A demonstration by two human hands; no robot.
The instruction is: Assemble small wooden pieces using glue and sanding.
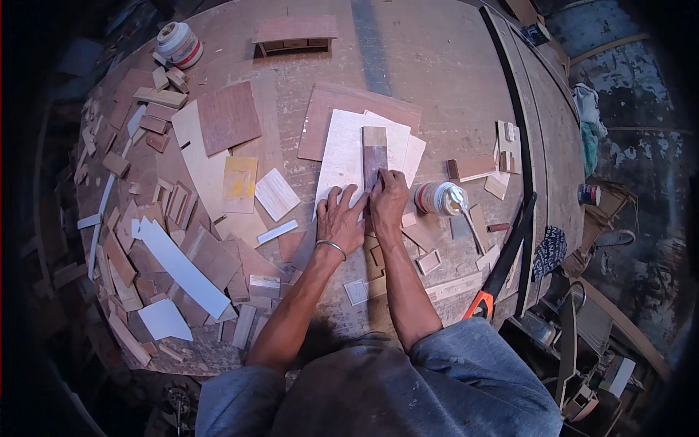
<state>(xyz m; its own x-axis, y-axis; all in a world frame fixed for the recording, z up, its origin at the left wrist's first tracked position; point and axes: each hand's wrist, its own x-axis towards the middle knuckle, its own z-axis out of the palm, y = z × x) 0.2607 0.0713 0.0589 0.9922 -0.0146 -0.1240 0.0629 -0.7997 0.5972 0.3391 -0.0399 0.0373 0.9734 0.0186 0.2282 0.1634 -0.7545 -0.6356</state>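
Observation:
A narrow wood strip (375, 162), dark along most of its length and pale at the far end, lies on a pale thin board (342, 153). My left hand (341, 220) rests on the near part of that board with fingers spread and a metal bracelet at the wrist. Close beside it, my right hand (390, 197) is closed at the strip's near end; what its fingers pinch is too small to make out. Beneath the pale board lies a larger reddish-brown panel (314, 131). An uncapped white jar (437, 198) stands just right of my right hand, with a brush (464, 211) against it.
Wood offcuts and white strips (182, 269) cover the table's left side. A second jar (178, 45) and a small roofed wooden model (295, 35) stand at the back. An orange-handled saw (480, 302) lies along the right edge. Small wooden frames (429, 262) sit near my right forearm.

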